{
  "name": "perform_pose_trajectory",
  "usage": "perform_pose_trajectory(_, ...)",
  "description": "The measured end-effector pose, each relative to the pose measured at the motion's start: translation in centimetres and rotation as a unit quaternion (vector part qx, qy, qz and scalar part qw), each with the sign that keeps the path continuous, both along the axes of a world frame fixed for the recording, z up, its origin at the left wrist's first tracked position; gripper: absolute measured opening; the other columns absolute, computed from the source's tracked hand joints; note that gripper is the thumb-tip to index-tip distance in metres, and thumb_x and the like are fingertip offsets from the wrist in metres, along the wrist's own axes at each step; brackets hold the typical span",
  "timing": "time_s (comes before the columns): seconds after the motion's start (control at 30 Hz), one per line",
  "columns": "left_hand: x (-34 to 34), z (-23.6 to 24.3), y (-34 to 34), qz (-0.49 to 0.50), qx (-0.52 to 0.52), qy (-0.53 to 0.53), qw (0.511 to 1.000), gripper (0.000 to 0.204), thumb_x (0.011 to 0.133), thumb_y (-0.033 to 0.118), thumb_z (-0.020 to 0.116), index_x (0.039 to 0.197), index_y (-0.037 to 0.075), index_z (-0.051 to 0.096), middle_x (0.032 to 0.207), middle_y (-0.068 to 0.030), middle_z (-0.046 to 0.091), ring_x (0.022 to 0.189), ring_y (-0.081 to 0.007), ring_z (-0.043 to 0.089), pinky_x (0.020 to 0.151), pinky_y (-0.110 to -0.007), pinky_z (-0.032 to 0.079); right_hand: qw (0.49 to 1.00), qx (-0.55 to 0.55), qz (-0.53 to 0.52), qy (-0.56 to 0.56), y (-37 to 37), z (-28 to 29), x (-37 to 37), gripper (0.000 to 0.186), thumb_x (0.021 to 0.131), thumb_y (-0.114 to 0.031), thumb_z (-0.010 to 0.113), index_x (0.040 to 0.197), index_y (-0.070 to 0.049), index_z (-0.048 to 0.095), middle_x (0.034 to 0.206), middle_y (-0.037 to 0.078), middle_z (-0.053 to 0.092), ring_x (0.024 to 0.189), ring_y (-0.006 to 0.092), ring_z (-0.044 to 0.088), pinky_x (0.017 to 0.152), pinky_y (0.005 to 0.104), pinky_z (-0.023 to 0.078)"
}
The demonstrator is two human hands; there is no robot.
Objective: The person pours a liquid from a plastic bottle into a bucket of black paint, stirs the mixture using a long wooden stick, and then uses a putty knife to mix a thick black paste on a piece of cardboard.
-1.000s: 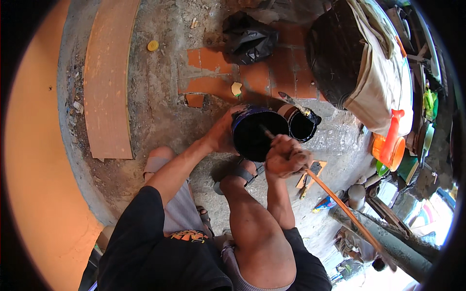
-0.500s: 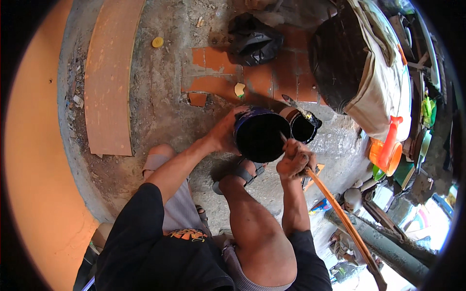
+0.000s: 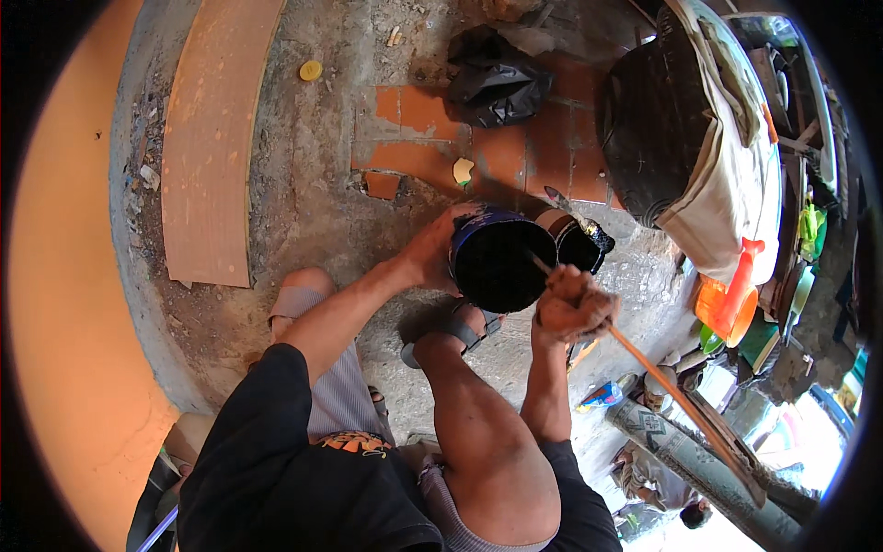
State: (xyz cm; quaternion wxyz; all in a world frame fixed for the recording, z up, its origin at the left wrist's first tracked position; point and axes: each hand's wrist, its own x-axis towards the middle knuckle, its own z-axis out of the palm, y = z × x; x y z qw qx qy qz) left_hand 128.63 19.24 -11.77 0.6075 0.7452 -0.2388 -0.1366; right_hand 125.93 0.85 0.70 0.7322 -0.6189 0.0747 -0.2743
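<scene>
My left hand [image 3: 432, 247] is closed around the side of a dark blue bucket [image 3: 497, 216] with a blackened inside. My right hand [image 3: 575, 308] grips a long wooden stick [image 3: 667, 382], one end down in the bucket and the other reaching to the lower right. Right behind the bucket is a smaller brown-and-white can [image 3: 557, 219], dark inside, with a paint-smeared brush [image 3: 593, 230] lying across its top.
A long board [image 3: 207, 138] lies beside the orange wall [image 3: 64, 276]. A crumpled black bag [image 3: 497, 83] sits on broken tiles. At right are a large black container [image 3: 644, 129] draped with cloth, an orange plastic scoop [image 3: 740, 285], assorted clutter and a rolled mat [image 3: 662, 442].
My right hand has moved right and slightly down with the stick, which still dips into the bucket. My left hand and the bucket appear slightly farther right in the picture.
</scene>
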Motion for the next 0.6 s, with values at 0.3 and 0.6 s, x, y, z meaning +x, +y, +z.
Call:
perform_pose_trajectory(0.3,0.1,-0.3,-0.8,0.005,-0.05,0.02,0.999,0.123,0.037,0.022,0.095,0.14,0.008,0.031,0.142,-0.0164,0.04,0.135,-0.0333,0.037,0.114,-0.042,0.03,0.984,0.172,0.049,0.006,3.0,-0.2,-1.4,0.039,0.09,-0.032,0.064,0.073,-0.017,0.032,0.059,0.002,0.04,0.052,0.017,0.044,0.05,0.037,0.043)
perform_pose_trajectory(0.6,0.1,0.2,-0.5,0.012,-0.028,-0.003,1.0,0.124,0.04,0.025,0.096,0.143,0.008,0.028,0.142,-0.0143,0.041,0.135,-0.0309,0.038,0.114,-0.04,0.029,0.991,0.083,-0.02,0.101,-0.2,2.2,-3.5,0.043,0.093,-0.041,0.059,0.07,-0.014,0.036,0.05,0.001,0.031,0.045,0.0131,0.034,0.05,0.0339,0.04)
